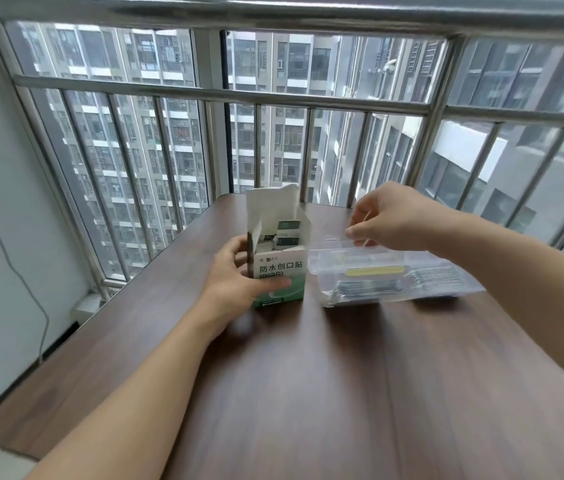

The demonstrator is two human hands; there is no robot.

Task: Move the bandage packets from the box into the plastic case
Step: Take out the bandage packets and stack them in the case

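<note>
A dark brown wood-grain table [308,375] stands against a steel-barred window railing [225,95], with grey apartment towers visible beyond.

The small white-and-green cardboard box [279,268] stands upright on the far part of the table, its top flaps open and the tall rear flap raised. Dark-printed bandage packets [285,233] are visible inside the open top, standing on edge (the count cannot be read).

The left hand [235,282] is wrapped around the box's left side, the thumb lying across the printed front face and the fingers behind the left wall; it is gripping the box.

Just to the right of the box, close beside it and possibly touching, sits the clear rectangular plastic case [360,278], its transparent lid swung open toward the right and lying flat on the table. A pale yellow strip shows along the case's upper edge. Dark packets already lie inside the case, seen through its clear wall.

The right hand [388,220] hovers above the rear edge of the case, fingers curled downward and pinched together. Whether anything is held between the fingertips cannot be determined; motion blur obscures them.
</note>
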